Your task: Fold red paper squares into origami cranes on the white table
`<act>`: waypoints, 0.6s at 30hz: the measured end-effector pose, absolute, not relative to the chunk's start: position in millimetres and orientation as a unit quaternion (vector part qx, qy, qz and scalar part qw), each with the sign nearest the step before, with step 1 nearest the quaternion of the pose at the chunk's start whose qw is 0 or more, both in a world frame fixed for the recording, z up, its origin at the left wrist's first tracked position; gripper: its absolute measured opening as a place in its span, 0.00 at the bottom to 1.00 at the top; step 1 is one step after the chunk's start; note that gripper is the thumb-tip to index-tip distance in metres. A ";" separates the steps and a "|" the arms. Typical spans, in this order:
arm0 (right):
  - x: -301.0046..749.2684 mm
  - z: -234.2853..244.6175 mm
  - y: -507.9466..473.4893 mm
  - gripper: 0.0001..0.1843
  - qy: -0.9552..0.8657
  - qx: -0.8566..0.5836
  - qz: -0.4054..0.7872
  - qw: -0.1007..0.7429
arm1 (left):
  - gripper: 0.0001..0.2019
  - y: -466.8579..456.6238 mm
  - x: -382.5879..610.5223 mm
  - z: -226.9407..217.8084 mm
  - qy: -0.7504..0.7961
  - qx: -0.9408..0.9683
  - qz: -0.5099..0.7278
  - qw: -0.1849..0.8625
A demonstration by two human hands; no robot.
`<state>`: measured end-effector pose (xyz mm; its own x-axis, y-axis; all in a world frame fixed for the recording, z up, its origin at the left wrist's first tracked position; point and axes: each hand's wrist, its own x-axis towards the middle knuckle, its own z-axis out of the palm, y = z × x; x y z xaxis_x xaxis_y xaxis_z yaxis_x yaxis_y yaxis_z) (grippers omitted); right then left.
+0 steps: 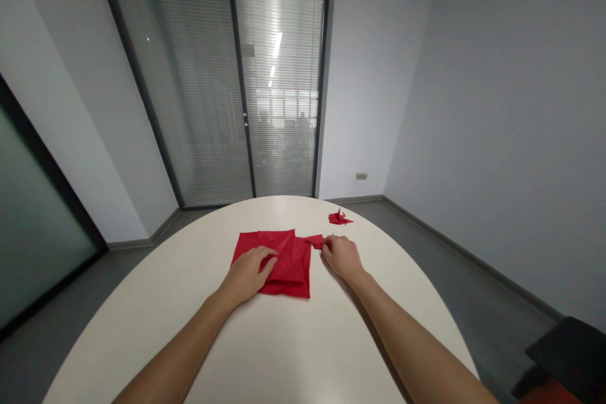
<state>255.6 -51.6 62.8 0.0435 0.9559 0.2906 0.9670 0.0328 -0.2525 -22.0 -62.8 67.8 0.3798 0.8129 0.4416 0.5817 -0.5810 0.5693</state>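
Creased red paper [288, 265] lies spread on the white round table, with more than one layer or fold showing along its edges. My left hand [250, 271] rests on its left part, fingers loosely bent and thumb apart, gripping nothing that I can see. At the paper's upper right corner, my right hand [341, 256] pinches a small folded red paper piece [314, 240] between thumb and fingers. Whether that piece is joined to the larger paper cannot be made out. Beyond my right hand sits a small red origami crane [339, 218].
The round white table [284, 353] curves away on both sides. Past its far edge stands a glazed partition with blinds [279, 95]. Grey walls and a wall socket [361, 176] are behind. A dark chair [570, 356] is at the lower right.
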 end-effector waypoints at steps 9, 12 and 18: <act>258.5 58.3 -47.7 0.18 -0.646 -0.742 0.003 0.181 | 0.16 -79.8 -14.4 78.9 0.351 0.899 0.230 0.123; 259.9 57.7 -46.0 0.16 -0.640 -0.747 0.006 0.182 | 0.12 -81.7 -13.5 82.0 0.332 0.919 0.198 0.082; 261.2 55.9 -45.6 0.15 -0.638 -0.744 0.016 0.198 | 0.11 -73.1 -15.5 73.7 0.344 0.900 0.262 0.052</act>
<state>261.2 -45.6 55.9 0.1843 0.9560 0.2283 0.9431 -0.1067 -0.3149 -15.5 -73.1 73.7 0.6258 0.6472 0.4353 0.5931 -0.7574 0.2733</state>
